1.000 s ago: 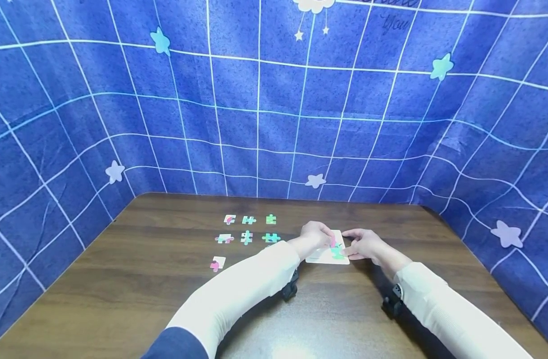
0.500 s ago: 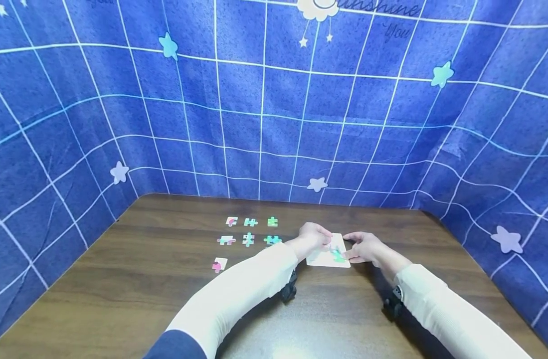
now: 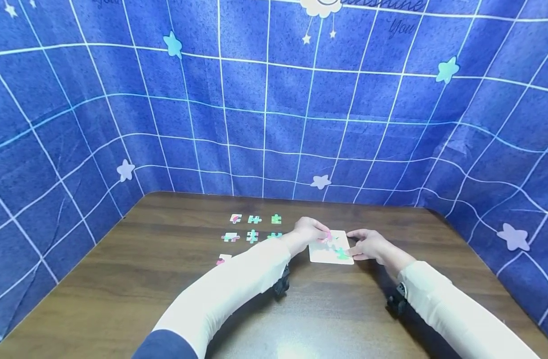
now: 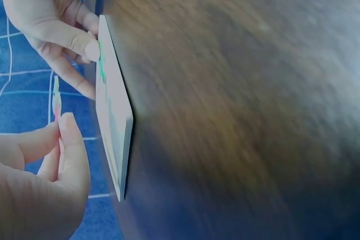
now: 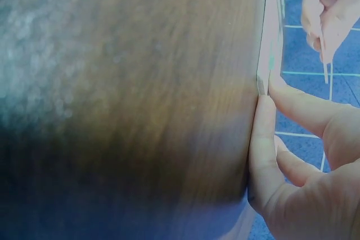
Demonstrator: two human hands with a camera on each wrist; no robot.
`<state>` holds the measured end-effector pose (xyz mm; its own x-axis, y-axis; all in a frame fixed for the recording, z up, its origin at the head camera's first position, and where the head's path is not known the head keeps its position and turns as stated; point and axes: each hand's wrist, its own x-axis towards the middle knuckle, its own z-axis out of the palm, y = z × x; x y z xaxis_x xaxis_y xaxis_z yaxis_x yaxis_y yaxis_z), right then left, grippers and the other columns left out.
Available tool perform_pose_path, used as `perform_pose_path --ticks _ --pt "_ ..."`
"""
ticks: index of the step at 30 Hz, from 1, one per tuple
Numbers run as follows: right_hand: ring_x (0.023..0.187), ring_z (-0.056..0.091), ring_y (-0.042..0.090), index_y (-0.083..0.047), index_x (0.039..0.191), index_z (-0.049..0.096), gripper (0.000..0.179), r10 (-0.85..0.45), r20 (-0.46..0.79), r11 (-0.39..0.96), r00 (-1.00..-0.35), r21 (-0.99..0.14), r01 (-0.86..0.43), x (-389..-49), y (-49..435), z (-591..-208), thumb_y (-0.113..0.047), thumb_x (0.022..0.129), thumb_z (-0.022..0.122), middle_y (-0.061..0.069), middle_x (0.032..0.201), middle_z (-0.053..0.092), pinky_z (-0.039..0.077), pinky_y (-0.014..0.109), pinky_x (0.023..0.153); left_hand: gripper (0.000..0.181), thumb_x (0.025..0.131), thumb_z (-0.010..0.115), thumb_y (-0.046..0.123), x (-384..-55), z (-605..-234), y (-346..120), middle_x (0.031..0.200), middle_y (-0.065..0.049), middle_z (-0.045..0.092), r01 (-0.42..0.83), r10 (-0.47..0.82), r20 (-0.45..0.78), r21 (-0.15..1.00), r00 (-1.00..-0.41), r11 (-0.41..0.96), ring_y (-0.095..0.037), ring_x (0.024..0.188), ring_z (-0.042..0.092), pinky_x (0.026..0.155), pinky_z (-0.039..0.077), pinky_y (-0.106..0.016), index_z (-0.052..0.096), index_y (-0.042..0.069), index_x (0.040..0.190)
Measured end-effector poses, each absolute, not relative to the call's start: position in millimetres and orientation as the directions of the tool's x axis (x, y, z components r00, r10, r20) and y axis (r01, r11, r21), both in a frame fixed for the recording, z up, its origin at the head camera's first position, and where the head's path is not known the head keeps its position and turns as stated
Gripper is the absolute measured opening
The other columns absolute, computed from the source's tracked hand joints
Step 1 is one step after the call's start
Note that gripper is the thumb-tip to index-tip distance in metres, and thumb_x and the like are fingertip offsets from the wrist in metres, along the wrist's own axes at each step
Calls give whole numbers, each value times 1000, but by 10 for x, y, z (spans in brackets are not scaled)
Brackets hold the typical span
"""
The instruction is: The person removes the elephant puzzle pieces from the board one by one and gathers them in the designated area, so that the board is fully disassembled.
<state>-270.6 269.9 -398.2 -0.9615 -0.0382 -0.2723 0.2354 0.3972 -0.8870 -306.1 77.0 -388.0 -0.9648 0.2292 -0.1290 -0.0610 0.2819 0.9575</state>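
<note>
My left hand (image 3: pixel 308 231) pinches a jigsaw piece (image 4: pixel 57 105), pink with a pale green end, between thumb and fingertips. The piece stands on edge above the white puzzle board (image 3: pixel 319 256), apart from it in the left wrist view. At the board's right side, my right hand (image 3: pixel 370 246) holds the edge. Its thumb rests on top by a green piece (image 3: pixel 340 254), and its fingers (image 5: pixel 262 133) lie against the side and corner. Pink and green patches show on the board, partly covered by the hands; how the pieces there join is too small to tell.
Several loose jigsaw pieces lie in rows to the left, among them a green one (image 3: pixel 276 219) and a white-and-pink one (image 3: pixel 223 259) partly behind my left sleeve (image 3: pixel 238 279). A blue gridded curtain (image 3: pixel 282 109) stands behind the brown table (image 3: pixel 175 279).
My left hand has drawn back a little to the left with its piece, uncovering more of the board. My right hand stays at the board's edge. The head view has shifted slightly.
</note>
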Motion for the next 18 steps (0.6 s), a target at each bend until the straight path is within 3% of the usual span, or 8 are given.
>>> perform_pose_path --ticks 11,18 --pt "71 57 13 10 138 40 69 -40 -272 403 -961 -885 234 -2640 2710 -3974 11 77 73 13 92 42 61 26 72 14 81 69 -9 -3050 -3903 456 96 -18 73 -96 308 -170 966 -936 242 -24 86 73 74 61 -25 71 -7 94" --pt "72 57 13 10 139 39 70 -48 -265 395 -963 -891 226 -2667 2687 -3960 11 77 72 14 94 41 61 27 72 15 81 68 -9 -2961 -3725 226 97 -19 73 -67 367 -159 966 -916 251 -26 87 72 74 61 -26 69 -9 97"
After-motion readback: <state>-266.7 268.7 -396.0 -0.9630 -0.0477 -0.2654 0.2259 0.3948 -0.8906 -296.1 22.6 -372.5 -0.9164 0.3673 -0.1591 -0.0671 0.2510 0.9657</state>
